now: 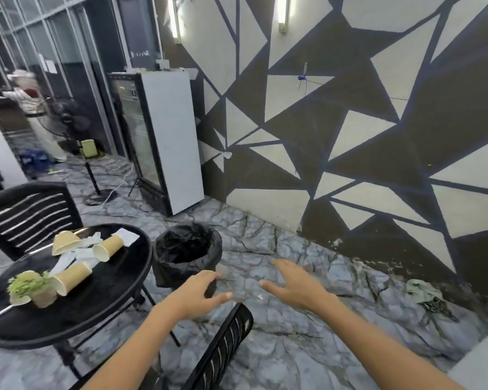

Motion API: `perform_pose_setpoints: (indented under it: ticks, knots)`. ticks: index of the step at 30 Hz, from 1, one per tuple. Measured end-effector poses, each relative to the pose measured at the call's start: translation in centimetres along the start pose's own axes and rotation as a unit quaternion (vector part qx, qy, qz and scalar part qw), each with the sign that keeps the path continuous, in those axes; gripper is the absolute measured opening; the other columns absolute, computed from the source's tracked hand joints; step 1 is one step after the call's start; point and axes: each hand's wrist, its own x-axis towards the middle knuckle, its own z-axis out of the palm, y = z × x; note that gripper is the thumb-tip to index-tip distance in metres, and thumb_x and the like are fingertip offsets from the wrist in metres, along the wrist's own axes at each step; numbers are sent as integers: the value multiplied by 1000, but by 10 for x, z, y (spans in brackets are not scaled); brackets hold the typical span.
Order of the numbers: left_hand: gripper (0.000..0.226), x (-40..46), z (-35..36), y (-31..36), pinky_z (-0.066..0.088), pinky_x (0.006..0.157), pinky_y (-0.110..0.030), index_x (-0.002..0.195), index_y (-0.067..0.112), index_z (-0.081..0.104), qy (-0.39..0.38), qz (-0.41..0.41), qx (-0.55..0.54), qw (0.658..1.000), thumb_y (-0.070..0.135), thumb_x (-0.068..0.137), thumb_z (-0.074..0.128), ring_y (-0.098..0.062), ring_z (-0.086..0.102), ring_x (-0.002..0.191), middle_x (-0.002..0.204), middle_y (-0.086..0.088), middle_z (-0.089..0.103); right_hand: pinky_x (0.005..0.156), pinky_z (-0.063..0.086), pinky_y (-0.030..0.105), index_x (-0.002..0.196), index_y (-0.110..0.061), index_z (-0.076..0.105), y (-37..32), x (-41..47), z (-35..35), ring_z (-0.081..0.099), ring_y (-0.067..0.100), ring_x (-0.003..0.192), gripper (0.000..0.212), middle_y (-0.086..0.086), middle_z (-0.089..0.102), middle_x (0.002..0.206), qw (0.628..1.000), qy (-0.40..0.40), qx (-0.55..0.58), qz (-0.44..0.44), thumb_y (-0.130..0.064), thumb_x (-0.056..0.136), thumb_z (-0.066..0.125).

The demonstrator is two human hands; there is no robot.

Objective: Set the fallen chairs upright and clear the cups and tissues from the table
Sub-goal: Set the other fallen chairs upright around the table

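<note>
Hovering spread and holding nothing, left hand [200, 291] and right hand [290, 285] sit just above the chair back [223, 353] at bottom centre; best grip its top rail both-handed. Bin [186, 251] mid-frame shows only its black liner; cups [107, 247] and tissues [76, 256] lie on table [119, 302], lower left.

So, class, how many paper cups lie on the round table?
4: far cup, middle cup, near cup, and leftmost cup by the plant. Tissues may hide more.
</note>
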Motion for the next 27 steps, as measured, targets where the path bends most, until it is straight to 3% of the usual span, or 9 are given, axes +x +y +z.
perform_pose_setpoints:
  ticks: [10, 15, 17, 23, 27]
  knots:
    - [87, 40, -19, -86, 34, 116, -41, 152, 27, 32, 14, -44, -25, 999, 80, 84, 45, -17, 31, 144, 157, 8, 32, 114, 32, 40, 154, -21, 26, -37, 101, 26, 30, 21, 145, 87, 2, 30, 160, 998, -36, -6, -46, -77, 88, 37]
    - [87, 54, -23, -128, 38, 104, -26, 152, 28, 32, 8, -68, -51, 996, 80, 84, 48, -13, 35, 141, 157, 10, 32, 113, 33, 38, 154, -20, 27, -56, 139, 52, 30, 20, 144, 86, 2, 31, 160, 995, -67, 13, -70, -75, 89, 39]
    - [89, 57, -19, -146, 38, 109, -32, 152, 28, 32, 2, -78, -48, 996, 82, 82, 46, -14, 34, 142, 157, 9, 33, 112, 33, 36, 154, -20, 27, -59, 153, 65, 31, 19, 144, 84, 1, 30, 160, 993, -78, 18, -83, -74, 90, 40]
    - [88, 61, 22, -194, 36, 115, -40, 153, 28, 30, -28, -136, -73, 988, 81, 84, 43, -17, 31, 144, 159, 7, 31, 114, 32, 34, 153, -19, 31, -56, 193, 116, 31, 17, 144, 76, 1, 33, 159, 985, -122, 31, -116, -64, 94, 47]
    - [88, 71, 72, -221, 35, 114, -35, 153, 31, 29, -50, -182, -101, 977, 83, 83, 42, -17, 35, 143, 157, 5, 34, 116, 28, 33, 154, -20, 29, -38, 218, 170, 28, 17, 146, 75, -1, 30, 160, 972, -187, 28, -139, -62, 95, 48]
